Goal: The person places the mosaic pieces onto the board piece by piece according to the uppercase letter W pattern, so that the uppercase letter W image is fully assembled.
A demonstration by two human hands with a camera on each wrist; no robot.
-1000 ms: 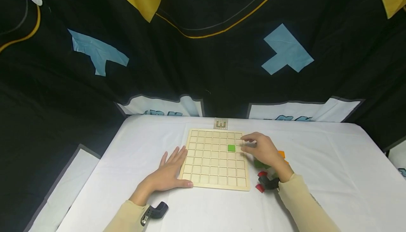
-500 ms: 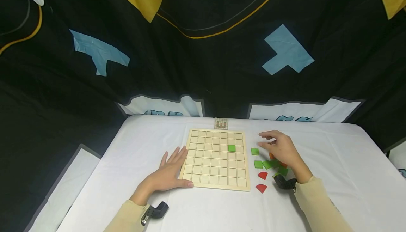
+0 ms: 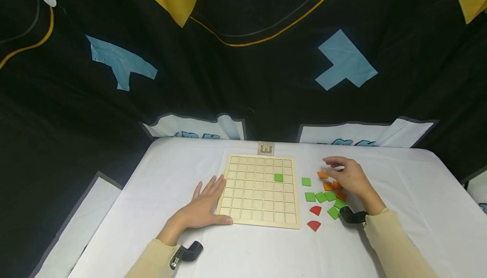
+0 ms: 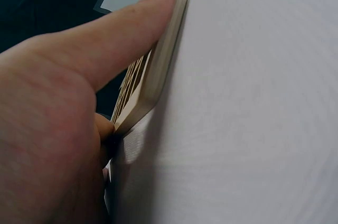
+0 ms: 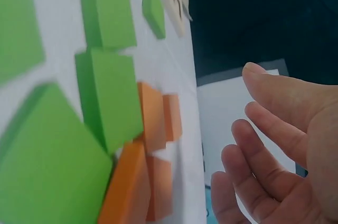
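Note:
A wooden grid board [image 3: 262,194] lies on the white table, with one green square tile [image 3: 278,178] in a cell toward its upper right. My left hand [image 3: 203,211] rests at the board's lower left corner, fingers spread along the side. Its thumb [image 4: 142,20] lies on the board's front edge. Over several orange pieces [image 3: 328,186] on the right hovers my right hand [image 3: 351,178], its fingers loosely bent. In the right wrist view nothing sits between those fingers [image 5: 259,145], and the orange pieces [image 5: 153,115] stay on the cloth.
Several loose green tiles [image 3: 310,197] lie right of the board, and two red quarter-round pieces [image 3: 313,226] sit nearer the front. A small patterned card [image 3: 266,148] lies beyond the board's far edge. A dark printed curtain [image 3: 243,79] hangs behind the table.
My right hand has moved right, from the board's right edge to above the orange pieces, uncovering the loose tiles. A green tile lies beside the board where that hand was. My left hand stays put.

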